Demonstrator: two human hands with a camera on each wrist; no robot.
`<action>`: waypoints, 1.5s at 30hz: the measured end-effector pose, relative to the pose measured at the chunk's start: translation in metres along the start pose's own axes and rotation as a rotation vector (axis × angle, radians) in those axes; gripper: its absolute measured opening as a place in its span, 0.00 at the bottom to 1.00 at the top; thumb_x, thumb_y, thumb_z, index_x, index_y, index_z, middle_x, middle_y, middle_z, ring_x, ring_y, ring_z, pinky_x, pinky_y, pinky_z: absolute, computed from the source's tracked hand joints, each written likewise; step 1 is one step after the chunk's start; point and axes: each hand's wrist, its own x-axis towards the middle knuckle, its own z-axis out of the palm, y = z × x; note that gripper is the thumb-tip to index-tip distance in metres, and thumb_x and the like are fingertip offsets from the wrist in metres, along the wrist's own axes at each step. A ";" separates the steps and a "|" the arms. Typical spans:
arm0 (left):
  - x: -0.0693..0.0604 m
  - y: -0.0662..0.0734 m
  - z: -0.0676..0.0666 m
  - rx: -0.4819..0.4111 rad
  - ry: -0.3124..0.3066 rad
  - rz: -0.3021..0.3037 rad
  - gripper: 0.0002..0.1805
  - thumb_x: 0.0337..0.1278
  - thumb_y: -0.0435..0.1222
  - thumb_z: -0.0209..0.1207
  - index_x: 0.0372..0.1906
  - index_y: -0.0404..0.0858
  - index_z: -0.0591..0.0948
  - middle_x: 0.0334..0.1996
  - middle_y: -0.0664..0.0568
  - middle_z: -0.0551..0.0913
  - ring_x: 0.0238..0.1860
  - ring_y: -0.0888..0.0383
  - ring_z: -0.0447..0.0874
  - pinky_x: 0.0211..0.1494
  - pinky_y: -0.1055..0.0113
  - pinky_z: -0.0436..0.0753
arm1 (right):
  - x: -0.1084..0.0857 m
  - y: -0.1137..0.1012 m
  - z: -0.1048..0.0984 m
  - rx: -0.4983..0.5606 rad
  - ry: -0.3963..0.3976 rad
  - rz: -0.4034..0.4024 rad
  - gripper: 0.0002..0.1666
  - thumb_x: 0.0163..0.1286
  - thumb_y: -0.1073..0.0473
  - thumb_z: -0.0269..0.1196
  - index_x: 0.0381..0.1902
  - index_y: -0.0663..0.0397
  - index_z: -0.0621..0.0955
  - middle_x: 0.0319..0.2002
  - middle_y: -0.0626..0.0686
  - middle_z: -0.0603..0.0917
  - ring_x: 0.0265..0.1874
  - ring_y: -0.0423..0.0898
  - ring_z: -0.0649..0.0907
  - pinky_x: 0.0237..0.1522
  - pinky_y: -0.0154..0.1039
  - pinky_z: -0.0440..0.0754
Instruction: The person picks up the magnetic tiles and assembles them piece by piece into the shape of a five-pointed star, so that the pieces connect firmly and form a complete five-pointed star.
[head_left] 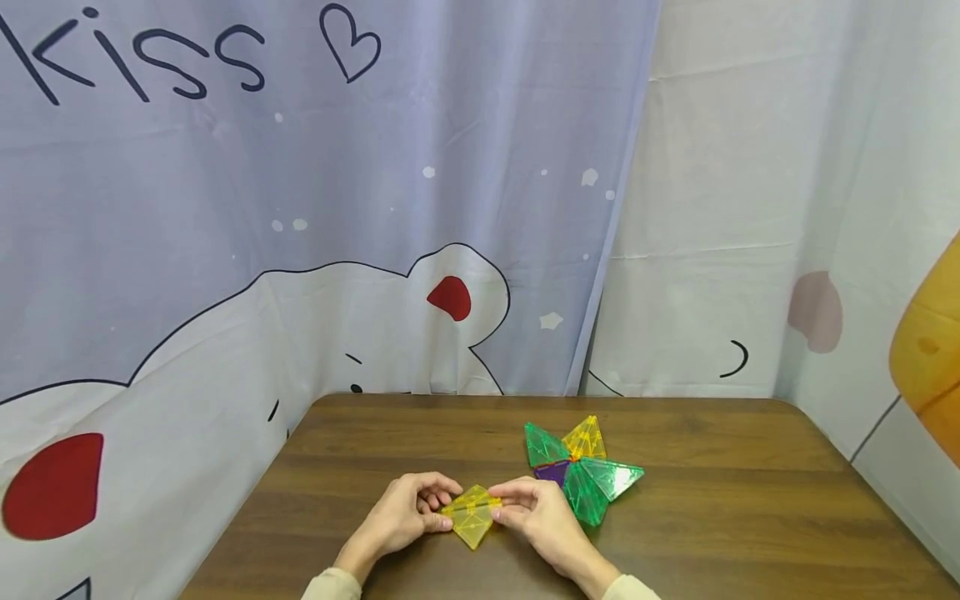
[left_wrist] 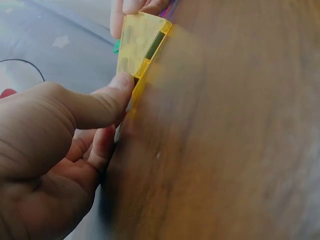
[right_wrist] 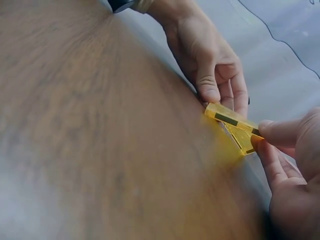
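Low over the front of the table, a pair of translucent yellow triangular magnetic tiles (head_left: 472, 527) meet along their edges in a diamond outline. My left hand (head_left: 403, 510) pinches the left corner between thumb and fingers. At the opposite corner, my right hand (head_left: 545, 518) grips with thumb and fingertips. The right wrist view shows the yellow tiles (right_wrist: 231, 118) tilted against each other, with dark strips along one edge. In the left wrist view, my left thumb lies on the face of the nearer yellow tile (left_wrist: 137, 42). Fingers hide parts of both corners.
Behind my right hand lies a star-like cluster of magnetic tiles: several green ones (head_left: 587, 496), a yellow one (head_left: 587, 437) and a purple one (head_left: 552, 472) partly hidden by that hand. A printed curtain (head_left: 360, 192) hangs beyond the far edge of the wooden table (head_left: 720, 517).
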 end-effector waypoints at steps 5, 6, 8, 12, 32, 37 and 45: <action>-0.001 0.001 -0.001 -0.095 -0.009 -0.012 0.17 0.64 0.33 0.78 0.56 0.40 0.91 0.44 0.50 0.90 0.41 0.58 0.85 0.42 0.71 0.85 | 0.000 -0.001 -0.001 0.097 0.023 0.036 0.22 0.73 0.69 0.74 0.62 0.75 0.86 0.55 0.70 0.91 0.54 0.55 0.92 0.52 0.33 0.90; -0.001 0.002 -0.002 -0.117 -0.008 -0.022 0.16 0.66 0.32 0.77 0.56 0.40 0.91 0.43 0.49 0.91 0.41 0.58 0.85 0.42 0.71 0.85 | 0.000 -0.002 -0.001 0.107 0.029 0.039 0.23 0.73 0.69 0.74 0.62 0.76 0.85 0.55 0.70 0.91 0.54 0.55 0.93 0.52 0.33 0.90; -0.001 0.002 -0.002 -0.172 -0.012 -0.049 0.15 0.68 0.32 0.75 0.57 0.39 0.91 0.41 0.48 0.91 0.38 0.58 0.86 0.39 0.71 0.85 | 0.000 -0.002 -0.001 0.121 0.043 0.043 0.25 0.73 0.68 0.75 0.63 0.76 0.85 0.55 0.70 0.91 0.54 0.55 0.92 0.52 0.33 0.90; -0.002 0.002 -0.001 -0.318 -0.035 -0.090 0.13 0.73 0.30 0.71 0.58 0.32 0.89 0.40 0.43 0.92 0.36 0.57 0.90 0.39 0.68 0.90 | 0.001 -0.003 -0.001 0.129 0.067 0.049 0.25 0.73 0.68 0.75 0.64 0.76 0.84 0.55 0.69 0.91 0.54 0.54 0.92 0.52 0.33 0.90; -0.005 -0.005 0.003 -0.616 0.050 -0.168 0.17 0.72 0.27 0.71 0.58 0.19 0.87 0.56 0.31 0.91 0.43 0.54 0.96 0.51 0.62 0.93 | 0.000 0.000 -0.001 -0.085 0.055 0.005 0.20 0.73 0.68 0.74 0.60 0.70 0.88 0.50 0.65 0.93 0.47 0.45 0.93 0.48 0.29 0.89; -0.004 -0.005 0.003 -0.614 0.054 -0.164 0.17 0.71 0.27 0.72 0.58 0.20 0.87 0.55 0.32 0.91 0.43 0.53 0.96 0.51 0.61 0.93 | 0.000 -0.009 -0.004 -0.336 0.063 -0.061 0.25 0.73 0.61 0.77 0.65 0.64 0.87 0.55 0.62 0.90 0.46 0.45 0.92 0.48 0.31 0.89; -0.004 -0.008 0.003 -0.610 0.055 -0.162 0.16 0.71 0.26 0.71 0.57 0.19 0.87 0.54 0.32 0.91 0.44 0.52 0.96 0.52 0.60 0.93 | 0.001 -0.057 -0.012 -0.465 0.171 -0.250 0.22 0.72 0.63 0.76 0.62 0.45 0.89 0.53 0.48 0.88 0.48 0.49 0.90 0.52 0.40 0.91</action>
